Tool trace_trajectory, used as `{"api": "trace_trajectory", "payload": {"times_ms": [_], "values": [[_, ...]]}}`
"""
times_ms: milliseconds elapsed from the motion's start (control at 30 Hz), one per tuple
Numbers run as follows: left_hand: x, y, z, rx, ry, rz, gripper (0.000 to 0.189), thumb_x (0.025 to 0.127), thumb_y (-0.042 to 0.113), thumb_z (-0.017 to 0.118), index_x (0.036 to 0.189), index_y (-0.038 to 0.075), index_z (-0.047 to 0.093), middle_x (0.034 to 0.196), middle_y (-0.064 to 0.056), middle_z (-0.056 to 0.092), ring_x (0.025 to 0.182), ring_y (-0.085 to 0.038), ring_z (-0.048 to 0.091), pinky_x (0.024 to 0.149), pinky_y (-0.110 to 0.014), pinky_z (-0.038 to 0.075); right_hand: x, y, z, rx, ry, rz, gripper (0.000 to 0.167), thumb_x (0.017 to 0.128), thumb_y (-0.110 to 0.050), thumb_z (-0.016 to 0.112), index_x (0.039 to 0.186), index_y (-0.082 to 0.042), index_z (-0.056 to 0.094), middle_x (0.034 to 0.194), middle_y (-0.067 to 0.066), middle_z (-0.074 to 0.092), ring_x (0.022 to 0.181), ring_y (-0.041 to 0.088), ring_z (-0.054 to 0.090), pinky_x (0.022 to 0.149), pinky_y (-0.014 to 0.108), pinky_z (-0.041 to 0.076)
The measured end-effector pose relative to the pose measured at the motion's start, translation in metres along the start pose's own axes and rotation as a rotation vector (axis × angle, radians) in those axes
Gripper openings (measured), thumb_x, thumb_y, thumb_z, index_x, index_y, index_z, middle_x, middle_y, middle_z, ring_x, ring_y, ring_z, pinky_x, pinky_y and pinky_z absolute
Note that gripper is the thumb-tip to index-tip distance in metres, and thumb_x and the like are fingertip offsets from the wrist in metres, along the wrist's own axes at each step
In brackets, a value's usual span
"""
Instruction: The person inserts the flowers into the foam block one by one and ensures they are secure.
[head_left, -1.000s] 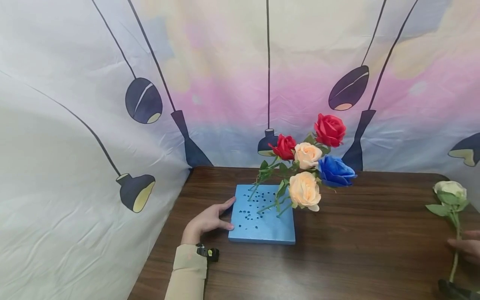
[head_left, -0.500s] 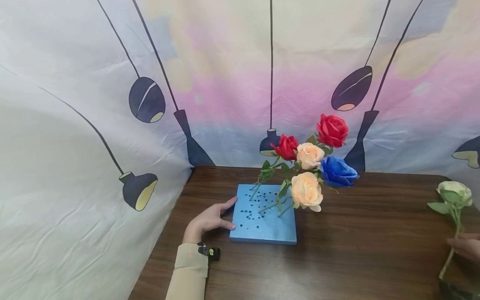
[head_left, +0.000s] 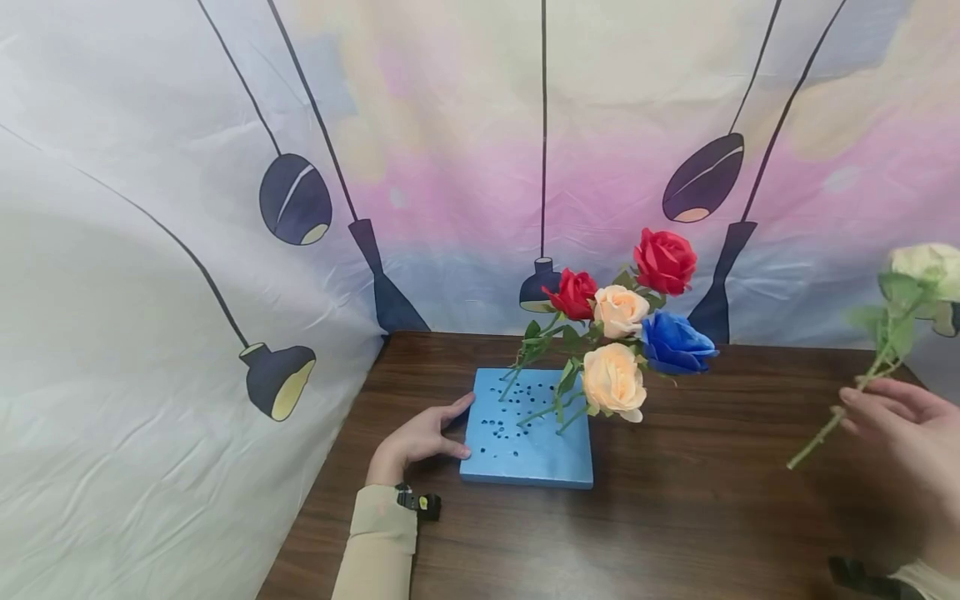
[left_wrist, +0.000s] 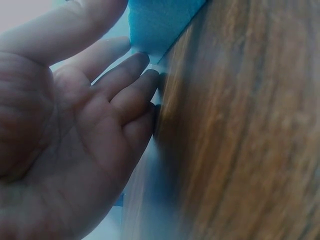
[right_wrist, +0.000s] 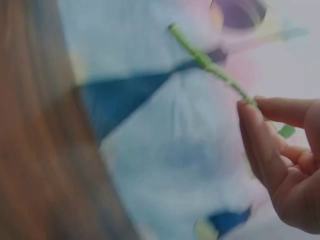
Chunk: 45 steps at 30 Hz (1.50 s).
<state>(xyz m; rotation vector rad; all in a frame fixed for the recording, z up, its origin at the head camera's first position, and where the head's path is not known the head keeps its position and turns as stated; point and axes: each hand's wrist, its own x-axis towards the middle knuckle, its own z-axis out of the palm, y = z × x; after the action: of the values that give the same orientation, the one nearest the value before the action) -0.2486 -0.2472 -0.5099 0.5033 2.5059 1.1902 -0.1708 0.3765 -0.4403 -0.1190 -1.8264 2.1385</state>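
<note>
A light blue foam block [head_left: 553,460] with many small holes lies on the table. Several artificial roses lean rightward from it: two red, two peach [head_left: 613,382] and one blue [head_left: 677,342]. My left hand [head_left: 417,437] rests at the block's left side, thumb and forefinger spread and touching its edge. The left wrist view shows the fingers of that hand [left_wrist: 85,120] loosely extended beside the block's corner [left_wrist: 162,25]. At the far right, my right hand [head_left: 903,429] pinches the stem of a white rose [head_left: 930,268] above the table. Its cut stem end [right_wrist: 187,44] points out past the fingertips.
The dark wooden table [head_left: 697,517] extends around the block. Behind and to the left hangs a cloth backdrop [head_left: 465,167] printed with lamps, reaching down to the table's back edge. The flower heads overhang the block's right side.
My right hand has lifted the white rose from near the table's right edge, moving it up and leftward into view. The stem now tilts. My left hand and the block stay in place.
</note>
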Motion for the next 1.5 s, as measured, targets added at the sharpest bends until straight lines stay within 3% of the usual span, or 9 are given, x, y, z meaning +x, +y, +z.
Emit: {"api": "trace_trajectory", "payload": {"times_ms": [167, 267, 567, 767, 867, 1100, 1200, 1367, 1500], "values": [[0.001, -0.001, 0.001, -0.005, -0.003, -0.002, 0.102, 0.086, 0.027, 0.092, 0.169, 0.021, 0.034, 0.174, -0.003, 0.03, 0.162, -0.029, 0.023, 0.128, -0.058, 0.023, -0.021, -0.029, 0.044, 0.178, -0.061, -0.177, 0.032, 0.098, 0.021, 0.06, 0.106, -0.006, 0.073, 0.09, 0.0, 0.081, 0.075, 0.011, 0.079, 0.066, 0.021, 0.062], [0.0, -0.001, 0.001, -0.005, -0.001, -0.007, 0.102, 0.085, 0.027, 0.092, 0.169, 0.021, 0.035, 0.174, -0.003, 0.03, 0.161, -0.029, 0.023, 0.128, -0.057, 0.023, -0.036, -0.042, 0.068, 0.175, -0.075, -0.237, 0.029, 0.096, 0.023, 0.061, 0.108, 0.0, 0.073, 0.092, 0.004, 0.081, 0.078, 0.012, 0.08, 0.069, 0.021, 0.062], [-0.001, 0.0, -0.001, 0.0, 0.001, -0.011, 0.103, 0.084, 0.027, 0.093, 0.169, 0.021, 0.035, 0.174, -0.002, 0.03, 0.161, -0.027, 0.024, 0.128, -0.056, 0.024, -0.08, -0.073, 0.124, -0.008, -0.11, -0.27, 0.021, 0.089, 0.018, 0.075, 0.109, 0.011, 0.069, 0.099, 0.008, 0.078, 0.078, 0.014, 0.078, 0.071, 0.02, 0.062], [-0.002, 0.001, -0.002, 0.008, 0.004, -0.019, 0.103, 0.084, 0.029, 0.093, 0.169, 0.023, 0.035, 0.173, 0.0, 0.031, 0.161, -0.026, 0.025, 0.128, -0.056, 0.024, -0.104, -0.079, 0.168, -0.36, -0.145, -0.336, 0.016, 0.087, 0.009, 0.084, 0.097, 0.002, 0.073, 0.09, 0.007, 0.079, 0.073, 0.014, 0.074, 0.065, 0.019, 0.058], [-0.002, 0.002, -0.002, 0.004, 0.008, -0.018, 0.102, 0.084, 0.028, 0.093, 0.169, 0.023, 0.036, 0.173, 0.0, 0.031, 0.161, -0.026, 0.024, 0.128, -0.056, 0.024, -0.112, -0.072, 0.189, -0.416, -0.202, -0.368, 0.019, 0.085, 0.006, 0.087, 0.093, -0.006, 0.075, 0.087, 0.004, 0.079, 0.07, 0.014, 0.072, 0.062, 0.02, 0.057], [0.0, 0.003, -0.002, 0.014, 0.003, -0.015, 0.102, 0.085, 0.029, 0.093, 0.169, 0.023, 0.035, 0.173, -0.001, 0.031, 0.161, -0.026, 0.025, 0.128, -0.056, 0.025, -0.12, -0.033, 0.246, -0.235, -0.496, -0.51, 0.025, 0.083, 0.007, 0.087, 0.09, -0.014, 0.077, 0.087, 0.0, 0.079, 0.071, 0.012, 0.073, 0.061, 0.026, 0.061], [0.0, 0.002, -0.003, 0.013, 0.003, -0.012, 0.101, 0.085, 0.028, 0.093, 0.168, 0.022, 0.036, 0.173, -0.001, 0.032, 0.161, -0.026, 0.026, 0.128, -0.055, 0.025, -0.117, -0.009, 0.277, -0.239, -0.571, -0.517, 0.023, 0.086, 0.001, 0.088, 0.09, -0.018, 0.077, 0.088, -0.008, 0.078, 0.076, 0.01, 0.074, 0.065, 0.028, 0.064], [0.002, 0.001, -0.002, -0.012, -0.014, 0.016, 0.1, 0.086, 0.024, 0.092, 0.168, 0.019, 0.036, 0.173, -0.004, 0.033, 0.16, -0.028, 0.026, 0.128, -0.054, 0.025, -0.107, 0.029, 0.31, -0.329, -0.594, -0.472, 0.021, 0.09, -0.005, 0.087, 0.092, -0.023, 0.074, 0.088, -0.015, 0.076, 0.081, 0.006, 0.074, 0.072, 0.029, 0.064], [0.003, 0.001, -0.001, -0.022, -0.014, 0.014, 0.099, 0.086, 0.024, 0.092, 0.168, 0.019, 0.036, 0.172, -0.004, 0.034, 0.16, -0.029, 0.026, 0.128, -0.056, 0.025, -0.099, 0.048, 0.318, -0.378, -0.571, -0.528, 0.024, 0.088, -0.001, 0.087, 0.091, -0.02, 0.073, 0.086, -0.014, 0.076, 0.079, 0.004, 0.073, 0.072, 0.028, 0.064]]}}
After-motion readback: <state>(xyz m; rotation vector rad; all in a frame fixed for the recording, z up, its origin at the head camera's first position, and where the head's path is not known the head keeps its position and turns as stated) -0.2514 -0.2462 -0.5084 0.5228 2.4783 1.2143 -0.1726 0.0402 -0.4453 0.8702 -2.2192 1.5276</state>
